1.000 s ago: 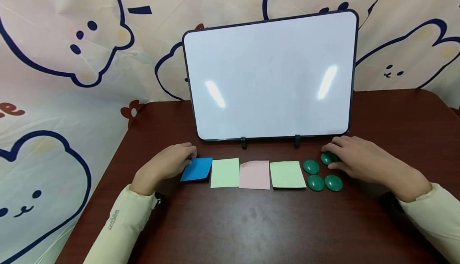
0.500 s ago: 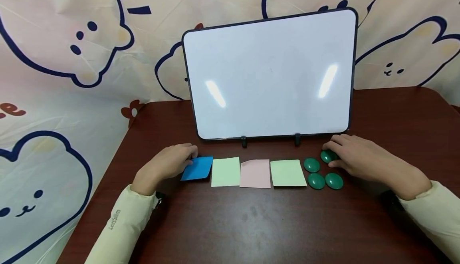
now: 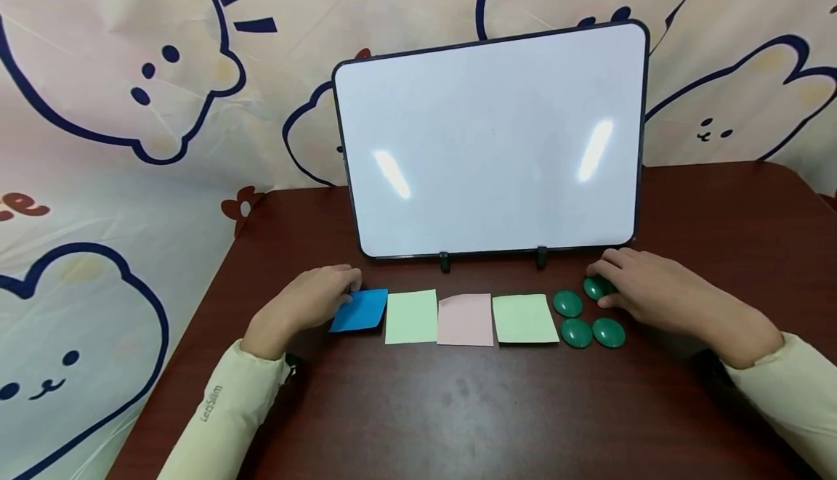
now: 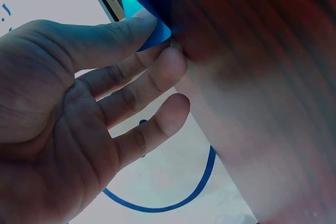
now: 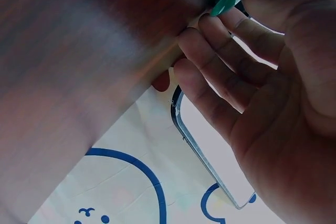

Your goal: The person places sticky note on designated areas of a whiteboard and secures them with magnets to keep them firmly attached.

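My left hand (image 3: 304, 304) is at the left end of a row of square paper notes. It pinches the corner of a blue sticky note (image 3: 362, 311); in the left wrist view the thumb lies over the blue paper (image 4: 154, 38) and the other fingers are loosely bent. To the right lie a light green note (image 3: 411, 318), a pink note (image 3: 465, 320) and another light green note (image 3: 525, 319). At the right, my right hand (image 3: 657, 287) holds a round green magnet-like disc (image 3: 596, 287) between thumb and fingers. Three more green discs (image 3: 576, 333) lie beside it.
A whiteboard (image 3: 490, 146) with a dark frame stands behind the notes on two small black feet (image 3: 541, 257). Below is a dark brown table (image 3: 445, 407). A cloth with cartoon animals (image 3: 131, 197) hangs behind and to the left.
Both hands keep their holds on the blue sticky note and the green disc. Only the head view shifts slightly.
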Demonstrator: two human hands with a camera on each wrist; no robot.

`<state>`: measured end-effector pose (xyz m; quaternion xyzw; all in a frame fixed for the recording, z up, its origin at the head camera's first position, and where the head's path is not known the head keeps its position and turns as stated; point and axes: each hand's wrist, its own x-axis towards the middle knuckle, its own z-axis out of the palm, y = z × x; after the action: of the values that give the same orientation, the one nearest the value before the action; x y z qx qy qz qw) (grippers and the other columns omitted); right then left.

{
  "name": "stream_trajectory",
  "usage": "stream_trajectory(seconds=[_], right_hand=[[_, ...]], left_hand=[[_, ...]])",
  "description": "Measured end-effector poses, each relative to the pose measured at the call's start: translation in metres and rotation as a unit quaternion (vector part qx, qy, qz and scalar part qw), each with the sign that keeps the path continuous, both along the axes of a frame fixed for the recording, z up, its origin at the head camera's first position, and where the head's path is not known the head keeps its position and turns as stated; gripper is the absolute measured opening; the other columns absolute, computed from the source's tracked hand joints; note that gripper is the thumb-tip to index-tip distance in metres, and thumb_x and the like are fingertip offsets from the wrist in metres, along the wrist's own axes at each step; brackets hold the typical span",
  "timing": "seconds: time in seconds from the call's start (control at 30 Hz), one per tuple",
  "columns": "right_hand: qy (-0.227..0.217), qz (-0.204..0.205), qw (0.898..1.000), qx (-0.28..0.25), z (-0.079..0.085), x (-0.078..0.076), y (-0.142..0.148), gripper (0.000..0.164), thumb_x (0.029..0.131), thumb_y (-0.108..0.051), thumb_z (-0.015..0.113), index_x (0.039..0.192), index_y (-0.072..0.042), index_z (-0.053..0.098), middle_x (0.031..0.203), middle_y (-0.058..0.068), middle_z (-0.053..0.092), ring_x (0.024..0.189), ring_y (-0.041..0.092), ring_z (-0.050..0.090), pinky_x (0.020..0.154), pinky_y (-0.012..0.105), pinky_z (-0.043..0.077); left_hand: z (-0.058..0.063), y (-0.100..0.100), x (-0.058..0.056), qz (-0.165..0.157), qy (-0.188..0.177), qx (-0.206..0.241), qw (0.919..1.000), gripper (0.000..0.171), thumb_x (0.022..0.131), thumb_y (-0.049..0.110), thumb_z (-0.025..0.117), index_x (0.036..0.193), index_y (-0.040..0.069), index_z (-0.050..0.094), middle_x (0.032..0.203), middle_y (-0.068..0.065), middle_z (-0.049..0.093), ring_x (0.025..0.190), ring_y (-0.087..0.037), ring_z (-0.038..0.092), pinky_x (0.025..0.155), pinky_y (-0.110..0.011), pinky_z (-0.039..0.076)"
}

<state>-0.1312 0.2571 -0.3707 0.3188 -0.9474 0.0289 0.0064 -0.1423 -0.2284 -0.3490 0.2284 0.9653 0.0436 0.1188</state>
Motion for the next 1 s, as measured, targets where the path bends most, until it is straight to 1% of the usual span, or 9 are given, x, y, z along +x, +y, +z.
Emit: stream_trajectory(seconds=[0.17,0.37,0.67,0.83,1.0], right_hand=[[-0.005,-0.005,1.000,0.000,-0.0005,0.0012,0.0000,0.040,0.082,-0.027,0.082,0.115,-0.010,0.066,0.098,0.000,0.062,0.086,0.014,0.058,0.073,0.036,0.055],[0.007,0.002,1.000,0.001,-0.0009,0.0014,0.0005,0.041,0.081,-0.027,0.082,0.115,-0.010,0.066,0.098,0.001,0.062,0.087,0.015,0.059,0.074,0.037,0.056],[0.007,0.008,1.000,0.000,-0.0019,0.0003,0.0003,0.040,0.082,-0.027,0.082,0.115,-0.010,0.066,0.100,0.001,0.062,0.088,0.015,0.060,0.074,0.037,0.056],[0.007,0.009,1.000,-0.001,-0.0022,-0.0002,0.0008,0.039,0.083,-0.027,0.080,0.115,-0.011,0.066,0.101,0.000,0.062,0.090,0.015,0.060,0.075,0.038,0.056],[0.008,0.010,1.000,0.000,-0.0023,-0.0004,0.0021,0.038,0.084,-0.028,0.080,0.115,-0.011,0.066,0.101,-0.001,0.061,0.089,0.015,0.060,0.075,0.037,0.055]], left_hand=[[-0.0017,-0.0004,0.0002,-0.001,0.002,0.002,1.0000,0.014,0.088,0.007,0.074,0.097,0.013,0.064,0.091,-0.002,0.064,0.076,-0.013,0.054,0.068,-0.028,0.052],[-0.0021,-0.0003,0.0014,0.006,-0.003,0.004,1.0000,0.014,0.088,0.007,0.073,0.097,0.013,0.064,0.091,-0.002,0.063,0.076,-0.014,0.054,0.068,-0.028,0.051],[-0.0019,-0.0009,-0.0006,-0.004,0.009,-0.003,0.9999,0.014,0.088,0.008,0.074,0.097,0.013,0.065,0.092,-0.003,0.065,0.076,-0.014,0.054,0.070,-0.030,0.053],[-0.0019,-0.0026,0.0001,-0.003,0.004,0.008,1.0000,0.013,0.089,0.008,0.073,0.096,0.013,0.064,0.091,-0.002,0.065,0.076,-0.014,0.054,0.069,-0.029,0.053],[-0.0005,-0.0038,0.0000,-0.004,0.007,0.019,0.9998,0.013,0.089,0.006,0.072,0.097,0.013,0.065,0.094,-0.003,0.066,0.078,-0.015,0.056,0.072,-0.032,0.056]])
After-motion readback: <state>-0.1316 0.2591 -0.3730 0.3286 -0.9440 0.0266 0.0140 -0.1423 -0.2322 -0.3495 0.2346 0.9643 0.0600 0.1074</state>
